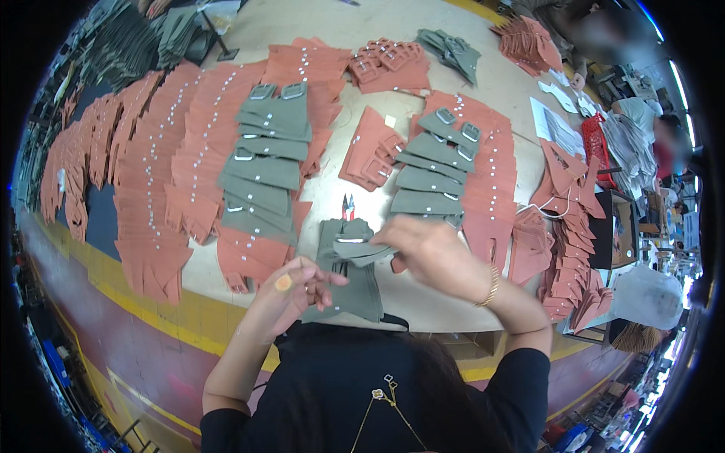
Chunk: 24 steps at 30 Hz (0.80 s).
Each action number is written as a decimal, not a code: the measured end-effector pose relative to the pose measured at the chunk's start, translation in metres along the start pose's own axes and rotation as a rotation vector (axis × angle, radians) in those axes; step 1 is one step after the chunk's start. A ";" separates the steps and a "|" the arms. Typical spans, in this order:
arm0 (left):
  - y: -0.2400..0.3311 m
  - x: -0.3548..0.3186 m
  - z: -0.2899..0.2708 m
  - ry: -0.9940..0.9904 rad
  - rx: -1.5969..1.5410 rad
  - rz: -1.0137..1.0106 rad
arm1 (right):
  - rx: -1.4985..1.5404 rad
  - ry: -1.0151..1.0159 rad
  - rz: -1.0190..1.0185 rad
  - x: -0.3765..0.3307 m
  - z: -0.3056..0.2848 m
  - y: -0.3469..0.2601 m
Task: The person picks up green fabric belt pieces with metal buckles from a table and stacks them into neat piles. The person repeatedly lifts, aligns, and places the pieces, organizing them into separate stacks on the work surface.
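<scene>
Directly ahead of me on the table lies a small stack of dark green fabric pieces (355,291), with a buckle-like bar near its top. My right hand (438,253) is closed on the edge of a green fabric strap (366,253), lifted a little above that stack. Just left of the stack hovers my left hand (298,291), its fingers loosely bent and apart, holding nothing I can see. A pair of small red-handled snips (349,210) lies right beyond the stack, points facing away.
Overlapping rust-coloured fabric pieces (151,181) fan out at left. Green buckled straps lie in a left row (264,174) and a right row (430,177). Rust buckled straps (389,64) lie farther back. Right hold a red basket (595,143) and black box (623,230). Another person's hand (578,81) shows far right.
</scene>
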<state>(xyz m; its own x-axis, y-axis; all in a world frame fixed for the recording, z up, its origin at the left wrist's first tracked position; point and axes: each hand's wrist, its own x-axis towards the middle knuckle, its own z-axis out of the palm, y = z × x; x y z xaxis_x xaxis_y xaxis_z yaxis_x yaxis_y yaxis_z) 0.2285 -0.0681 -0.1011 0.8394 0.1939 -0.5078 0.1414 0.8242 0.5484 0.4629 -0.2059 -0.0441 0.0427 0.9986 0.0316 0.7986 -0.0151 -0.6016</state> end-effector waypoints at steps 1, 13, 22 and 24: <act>0.002 -0.001 0.001 0.010 0.028 0.008 | -0.143 0.083 -0.087 0.005 -0.022 0.007; -0.017 0.018 -0.015 0.195 0.332 -0.058 | -0.613 0.753 0.134 0.107 -0.216 0.220; -0.008 0.037 -0.010 0.358 0.376 -0.159 | -0.116 0.969 0.343 0.136 -0.158 0.468; -0.006 0.039 -0.008 0.363 0.373 -0.184 | -0.025 0.821 0.334 0.117 -0.131 0.495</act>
<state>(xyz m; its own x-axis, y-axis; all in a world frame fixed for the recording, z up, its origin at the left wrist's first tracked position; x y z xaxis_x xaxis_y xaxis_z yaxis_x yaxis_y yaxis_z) 0.2562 -0.0611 -0.1299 0.5581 0.2900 -0.7775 0.5005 0.6297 0.5941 0.9414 -0.1029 -0.2338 0.6854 0.5907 0.4257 0.6798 -0.3097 -0.6648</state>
